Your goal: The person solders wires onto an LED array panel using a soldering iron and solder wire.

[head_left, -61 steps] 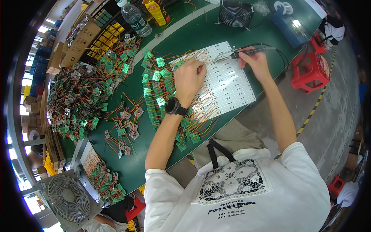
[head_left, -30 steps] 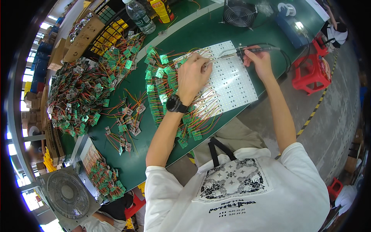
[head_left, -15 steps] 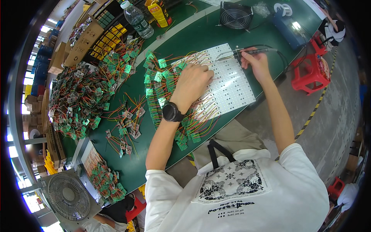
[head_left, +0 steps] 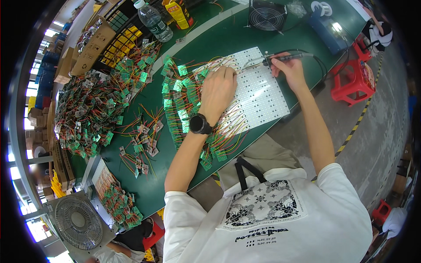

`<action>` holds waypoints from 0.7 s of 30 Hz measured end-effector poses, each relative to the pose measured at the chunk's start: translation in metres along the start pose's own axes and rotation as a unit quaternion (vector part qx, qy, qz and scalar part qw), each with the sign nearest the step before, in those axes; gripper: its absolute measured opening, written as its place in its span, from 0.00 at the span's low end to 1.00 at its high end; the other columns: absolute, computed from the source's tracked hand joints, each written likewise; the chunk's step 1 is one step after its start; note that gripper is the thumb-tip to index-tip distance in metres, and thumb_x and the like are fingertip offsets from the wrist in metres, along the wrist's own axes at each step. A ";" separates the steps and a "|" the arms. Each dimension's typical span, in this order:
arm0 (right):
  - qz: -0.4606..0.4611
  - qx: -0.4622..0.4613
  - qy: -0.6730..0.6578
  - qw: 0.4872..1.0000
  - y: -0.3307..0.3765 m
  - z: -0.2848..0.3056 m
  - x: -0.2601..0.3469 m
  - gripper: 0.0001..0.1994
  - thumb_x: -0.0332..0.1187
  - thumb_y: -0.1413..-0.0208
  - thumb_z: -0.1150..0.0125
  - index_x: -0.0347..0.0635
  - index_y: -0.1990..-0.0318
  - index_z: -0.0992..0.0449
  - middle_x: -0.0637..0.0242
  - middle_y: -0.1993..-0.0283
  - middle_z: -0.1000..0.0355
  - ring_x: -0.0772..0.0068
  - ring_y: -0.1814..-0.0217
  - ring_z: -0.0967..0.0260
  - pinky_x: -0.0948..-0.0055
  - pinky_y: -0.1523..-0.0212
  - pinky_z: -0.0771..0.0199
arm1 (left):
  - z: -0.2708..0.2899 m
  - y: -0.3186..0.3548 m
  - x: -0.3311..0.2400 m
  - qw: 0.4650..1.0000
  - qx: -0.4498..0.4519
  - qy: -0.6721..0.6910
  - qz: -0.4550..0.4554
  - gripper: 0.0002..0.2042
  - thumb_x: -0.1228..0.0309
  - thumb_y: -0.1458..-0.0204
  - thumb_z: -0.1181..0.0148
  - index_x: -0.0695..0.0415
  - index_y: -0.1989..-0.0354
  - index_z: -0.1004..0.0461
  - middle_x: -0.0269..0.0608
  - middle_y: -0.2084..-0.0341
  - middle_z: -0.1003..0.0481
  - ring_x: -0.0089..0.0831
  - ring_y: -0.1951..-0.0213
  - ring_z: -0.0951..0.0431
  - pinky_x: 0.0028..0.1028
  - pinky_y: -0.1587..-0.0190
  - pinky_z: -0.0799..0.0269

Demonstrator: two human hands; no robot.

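Observation:
My right hand grips a soldering iron like a pen. Its thin metal tip points left over a white board with rows of dark dots, close to the fingertips of my left hand. That left hand lies over the board's left part, back up, fingers bent and close together; what they pinch, if anything, is hidden beneath. Red and yellow wires run across the board's left side to small green circuit boards lined up on the table. A black watch sits on my left wrist.
A large heap of wired circuit boards lies at the left, with a smaller cluster nearer. At the back stand a water bottle, a black fan, a solder spool and a blue box. A red stool stands right.
My left hand has shifted slightly left and its fingers have straightened forward. The soldering iron's tip has moved a little left, nearer to those fingers.

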State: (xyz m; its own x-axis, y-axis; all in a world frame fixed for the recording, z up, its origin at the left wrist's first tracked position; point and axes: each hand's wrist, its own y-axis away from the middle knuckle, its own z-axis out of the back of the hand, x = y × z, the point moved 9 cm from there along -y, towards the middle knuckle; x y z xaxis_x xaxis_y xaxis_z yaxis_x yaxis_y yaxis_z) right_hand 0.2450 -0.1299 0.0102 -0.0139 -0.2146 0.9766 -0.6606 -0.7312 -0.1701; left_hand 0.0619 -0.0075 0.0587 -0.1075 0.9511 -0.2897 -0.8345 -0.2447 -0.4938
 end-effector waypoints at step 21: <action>-0.011 -0.002 0.012 1.000 0.001 0.003 -0.004 0.08 0.25 0.45 0.38 0.29 0.60 0.25 0.60 0.74 0.26 0.72 0.76 0.27 0.78 0.75 0.28 | 0.007 0.004 0.010 0.996 -0.033 0.071 0.032 0.04 0.74 0.54 0.38 0.61 0.73 0.24 0.42 0.78 0.26 0.41 0.75 0.26 0.35 0.70 0.31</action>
State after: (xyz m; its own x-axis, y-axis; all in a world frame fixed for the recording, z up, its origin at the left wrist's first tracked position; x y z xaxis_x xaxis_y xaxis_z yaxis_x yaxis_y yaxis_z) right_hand 0.2468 -0.1321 0.0062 -0.0179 -0.1832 0.9829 -0.6644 -0.7324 -0.1486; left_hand 0.0539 0.0023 0.0593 -0.0779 0.8981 -0.4327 -0.7901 -0.3203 -0.5226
